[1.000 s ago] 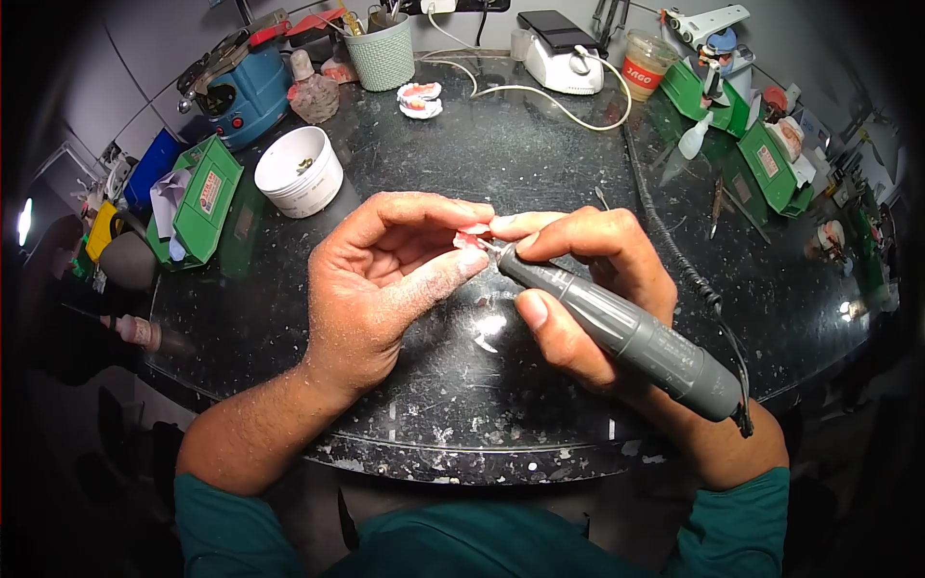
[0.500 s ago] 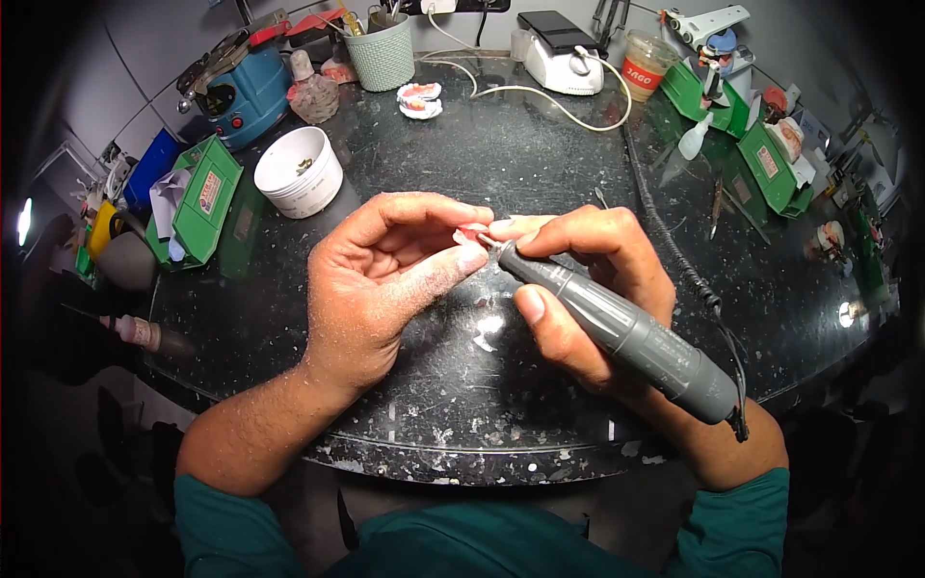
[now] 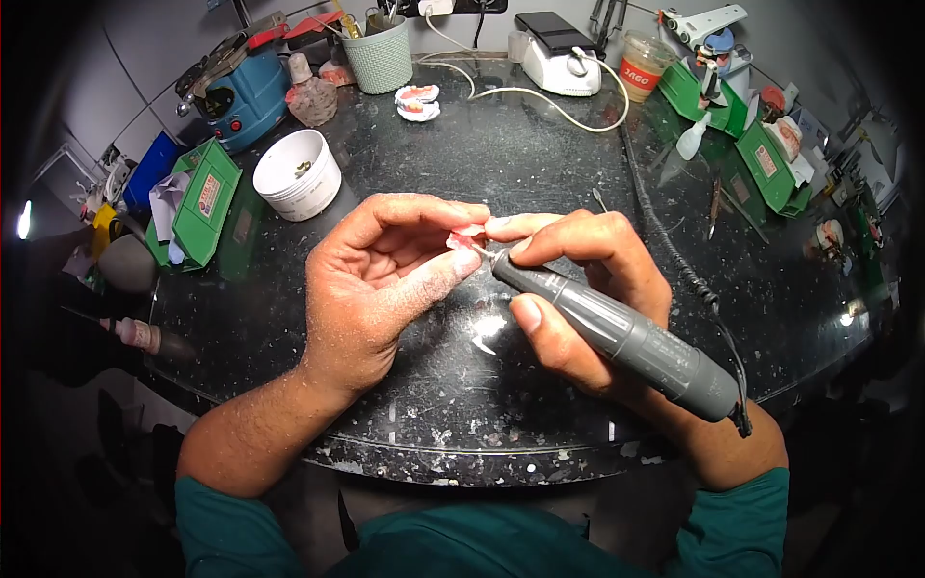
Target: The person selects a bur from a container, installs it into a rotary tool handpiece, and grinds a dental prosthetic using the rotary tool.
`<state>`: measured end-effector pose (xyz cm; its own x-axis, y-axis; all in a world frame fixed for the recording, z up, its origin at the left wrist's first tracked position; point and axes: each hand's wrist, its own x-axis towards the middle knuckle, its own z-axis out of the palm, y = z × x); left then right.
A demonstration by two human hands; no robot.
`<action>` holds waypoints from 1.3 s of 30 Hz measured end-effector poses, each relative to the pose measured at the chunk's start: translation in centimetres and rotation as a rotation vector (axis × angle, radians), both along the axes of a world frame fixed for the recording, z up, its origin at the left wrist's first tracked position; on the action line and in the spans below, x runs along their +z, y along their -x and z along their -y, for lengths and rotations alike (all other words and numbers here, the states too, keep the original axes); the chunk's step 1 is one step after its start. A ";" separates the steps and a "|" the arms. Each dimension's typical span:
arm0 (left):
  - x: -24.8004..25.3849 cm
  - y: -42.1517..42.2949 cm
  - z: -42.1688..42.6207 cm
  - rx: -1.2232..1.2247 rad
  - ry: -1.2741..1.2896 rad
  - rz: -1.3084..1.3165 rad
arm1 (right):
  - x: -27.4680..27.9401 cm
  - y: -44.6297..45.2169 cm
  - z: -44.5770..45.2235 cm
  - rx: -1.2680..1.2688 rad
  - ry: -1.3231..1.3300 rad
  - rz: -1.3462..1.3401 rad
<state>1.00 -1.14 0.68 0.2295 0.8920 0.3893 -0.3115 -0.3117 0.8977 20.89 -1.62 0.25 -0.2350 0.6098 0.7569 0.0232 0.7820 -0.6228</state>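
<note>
Between the thumb and fingertips of my left hand [image 3: 356,284] is a small pink denture piece [image 3: 462,239], partly covered by those fingers. White dust coats the thumb and palm edge. My right hand [image 3: 612,260] wraps round a dark grey rotary handpiece [image 3: 626,332], which slants from lower right to upper left. Its thin bit [image 3: 484,251] reaches the denture piece's right side; whether they touch, I cannot tell. My right index finger stretches close to the left fingertips.
A black, speckled table [image 3: 482,405] lies under my hands. Leftward stand a white tub [image 3: 299,188] and a green bin [image 3: 198,212]. Dental models [image 3: 417,103] and a white control box [image 3: 561,69] sit at the back. The handpiece's coiled cord [image 3: 665,236] runs along the right.
The denture piece has turned slightly in my left fingers, showing more of its pink surface. The handpiece's tip has shifted a little left and down. Both grips stay the same.
</note>
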 end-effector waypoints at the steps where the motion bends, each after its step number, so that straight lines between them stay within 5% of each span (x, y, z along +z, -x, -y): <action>1: 0.0 0.0 0.0 -0.003 -0.001 0.009 | 0.0 0.0 0.0 -0.002 0.000 0.003; 39: -0.5 0.3 -0.3 -0.036 -0.022 0.050 | 0.7 -0.3 -0.3 0.020 -0.029 0.001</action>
<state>0.74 -0.83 0.15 0.2415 0.8746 0.4205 -0.3672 -0.3187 0.8738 21.17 -1.34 0.98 -0.2481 0.5826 0.7740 0.0080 0.8001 -0.5998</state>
